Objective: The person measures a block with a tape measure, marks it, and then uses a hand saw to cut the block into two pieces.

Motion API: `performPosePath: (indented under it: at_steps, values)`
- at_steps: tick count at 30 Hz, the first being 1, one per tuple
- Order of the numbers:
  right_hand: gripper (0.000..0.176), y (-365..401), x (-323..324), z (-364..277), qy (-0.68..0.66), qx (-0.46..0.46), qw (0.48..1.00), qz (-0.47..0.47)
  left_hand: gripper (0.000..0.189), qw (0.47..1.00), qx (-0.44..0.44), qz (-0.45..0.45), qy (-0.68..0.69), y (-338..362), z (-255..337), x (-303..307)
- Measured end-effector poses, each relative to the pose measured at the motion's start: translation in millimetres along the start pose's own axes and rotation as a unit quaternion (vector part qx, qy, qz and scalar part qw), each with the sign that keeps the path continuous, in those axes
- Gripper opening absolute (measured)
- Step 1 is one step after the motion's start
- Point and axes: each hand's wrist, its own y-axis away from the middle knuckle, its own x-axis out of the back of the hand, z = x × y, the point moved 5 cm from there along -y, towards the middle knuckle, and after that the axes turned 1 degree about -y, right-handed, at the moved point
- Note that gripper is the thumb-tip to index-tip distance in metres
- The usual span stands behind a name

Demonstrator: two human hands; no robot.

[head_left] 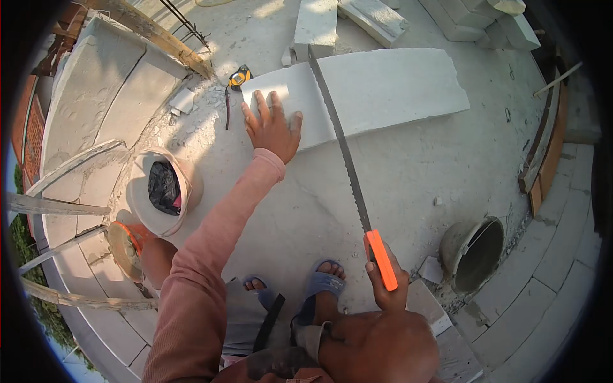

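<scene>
A long white aerated concrete block [396,86] lies across the floor in front of me. My left hand [273,124] rests flat on its left part, fingers spread. My right hand [387,287] is wrapped round the orange handle of a hand saw [345,153]. The saw's toothed blade reaches away from me and lies across the block, right of my left hand, along a line in its top face. A yellow and black tape measure [239,77] sits at the block's left end.
A white bucket [182,191] holding a black plastic bag stands left, beside an orange tub [121,246]. A mortar-stained bucket [450,255] is at right. More blocks [316,25] lie behind. Wooden props [64,204] lean at the left wall; boards [548,147] stand right.
</scene>
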Motion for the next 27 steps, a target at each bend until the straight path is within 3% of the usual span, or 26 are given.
performPosePath:
  at_steps: [4, 6, 9, 16, 18, 20, 23, 25, 27]
  values:
    - [0.052, -28, -15, -11, 0.02, 0.002, 1.0, -0.001, 0.067, 0.988, -0.042, 0.126, -0.083, 14, 8, -4]
    - [0.052, -51, -26, -18, 0.038, -0.037, 0.998, -0.026, 0.064, 0.986, -0.029, 0.131, -0.098, 15, 10, -4]
    - [0.051, -58, -27, -8, 0.008, 0.021, 0.999, 0.035, 0.064, 0.987, -0.029, 0.127, -0.095, 16, 10, -2]
    - [0.047, 7, -11, -2, 0.017, -0.016, 0.998, 0.05, 0.063, 0.985, -0.032, 0.137, -0.098, 16, 12, -3]
    - [0.048, -22, -15, 3, 0.053, 0.042, 0.997, 0.047, 0.063, 0.985, -0.029, 0.142, -0.096, 15, 12, -1]
    - [0.049, -66, -29, -10, 0.058, -0.052, 0.997, -0.029, 0.063, 0.985, -0.032, 0.149, -0.085, 14, 11, -1]
    - [0.051, -58, -32, -2, 0.024, -0.059, 0.998, -0.012, 0.063, 0.986, -0.036, 0.14, -0.085, 16, 9, 0]
    - [0.05, -10, -20, 23, 0.048, 0.026, 0.998, 0.026, 0.062, 0.983, -0.042, 0.151, -0.092, 3, 9, 5]
    - [0.051, 7, -8, 22, 0.056, 0.055, 0.996, 0.034, 0.063, 0.984, -0.035, 0.142, -0.1, 15, 11, 0]
